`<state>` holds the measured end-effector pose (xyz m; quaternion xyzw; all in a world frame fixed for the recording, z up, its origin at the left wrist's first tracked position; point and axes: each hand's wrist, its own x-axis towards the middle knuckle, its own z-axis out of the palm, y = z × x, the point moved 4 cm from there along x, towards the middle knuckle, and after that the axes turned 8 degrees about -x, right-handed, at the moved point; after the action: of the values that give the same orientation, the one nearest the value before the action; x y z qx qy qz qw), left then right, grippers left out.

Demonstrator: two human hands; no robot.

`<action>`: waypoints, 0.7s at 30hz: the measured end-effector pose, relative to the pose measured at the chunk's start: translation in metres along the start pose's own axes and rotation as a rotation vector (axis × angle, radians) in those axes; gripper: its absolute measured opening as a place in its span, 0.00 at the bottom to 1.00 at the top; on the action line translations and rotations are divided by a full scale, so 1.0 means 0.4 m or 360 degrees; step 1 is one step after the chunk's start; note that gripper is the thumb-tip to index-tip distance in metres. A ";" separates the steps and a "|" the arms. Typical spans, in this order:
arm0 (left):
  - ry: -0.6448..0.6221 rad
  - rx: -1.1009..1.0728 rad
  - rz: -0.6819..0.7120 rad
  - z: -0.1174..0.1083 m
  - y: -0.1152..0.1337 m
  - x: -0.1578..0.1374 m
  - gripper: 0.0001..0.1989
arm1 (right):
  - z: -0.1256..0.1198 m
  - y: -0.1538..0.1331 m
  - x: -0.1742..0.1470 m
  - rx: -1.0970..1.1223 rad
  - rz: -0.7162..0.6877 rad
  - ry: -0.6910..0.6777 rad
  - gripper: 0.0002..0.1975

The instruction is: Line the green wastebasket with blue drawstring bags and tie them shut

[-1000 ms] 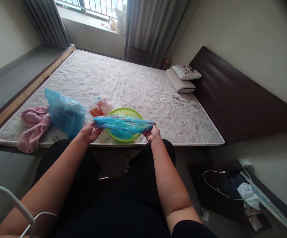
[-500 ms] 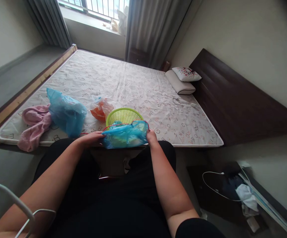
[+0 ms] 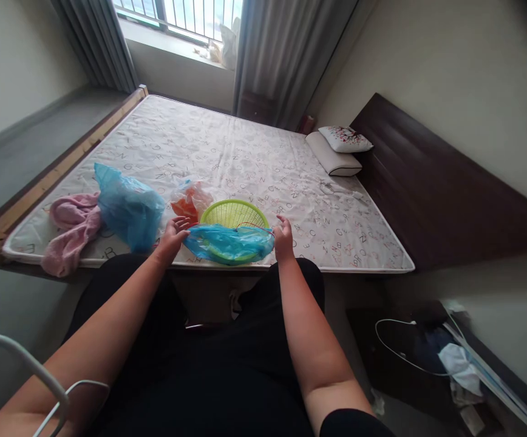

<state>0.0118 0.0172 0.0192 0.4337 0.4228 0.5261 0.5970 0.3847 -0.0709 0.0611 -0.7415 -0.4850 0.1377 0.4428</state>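
A thin blue plastic bag [image 3: 229, 244] with a red drawstring is stretched between my hands at the mattress edge. My left hand [image 3: 172, 237] pinches its left end between thumb and fingers, the other fingertips raised. At the opposite end, my right hand [image 3: 283, 239] grips the bag by the corner where the red string runs. Just behind the bag is a yellow-green plastic basket [image 3: 235, 210], its lower front covered by the blue film. What lies inside the basket cannot be made out.
Left of the basket lie a clear bag with orange contents [image 3: 191, 200], a fuller blue bag [image 3: 132, 209] and a pink cloth [image 3: 73, 230] on the mattress [image 3: 200, 139]. Pillows [image 3: 343, 139] rest by the dark headboard [image 3: 427, 188]. A white cable [image 3: 22, 358] crosses near my left forearm.
My hands have lifted slightly and the fingers have loosened outward. The blue bag now hangs flatter across the basket's front, its string pulled across the top. The view has shifted slightly.
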 end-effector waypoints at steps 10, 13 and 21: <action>-0.0114 0.0769 0.0043 0.055 -0.012 -0.041 0.36 | 0.091 -0.080 -0.065 -0.0831 0.0052 -0.0556 0.28; -0.0071 0.0866 0.0028 0.039 0.008 -0.040 0.28 | 0.083 -0.090 -0.068 -0.0694 -0.0013 -0.0417 0.14; -0.0043 0.1123 -0.0005 0.026 0.054 -0.035 0.10 | 0.062 -0.125 -0.083 -0.0326 -0.0086 -0.0051 0.04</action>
<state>0.0147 0.0039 0.0434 0.6195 0.5712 0.3409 0.4169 0.3228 -0.0790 0.0790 -0.7672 -0.5233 0.0873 0.3606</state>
